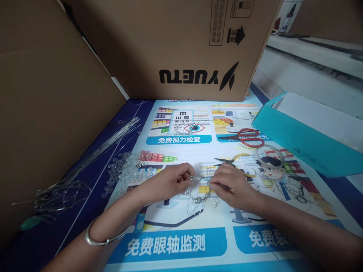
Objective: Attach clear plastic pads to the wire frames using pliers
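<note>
Between my two hands is a ring of clear beads strung on thin wire (197, 200), with loose wire loops sticking out around it. My left hand (170, 182) pinches the ring's left side, its fingers curled. The right hand (234, 186) is closed at the opposite side, thumb and forefinger together on the beaded wire. Exactly which strand each hand grips is too small to tell. Just behind my right hand lie pliers with yellow handles (243, 155), partly covered by that hand. A pile of loose clear beads (124, 168) lies left of my left hand.
Scissors with red handles (256, 142) and a coil of wire (283, 158) lie at the right. A teal box (297, 138) stands beyond them. Long wires (110, 145) lie at the left. A cardboard box (176, 41) blocks the back, over a printed sheet (204, 260).
</note>
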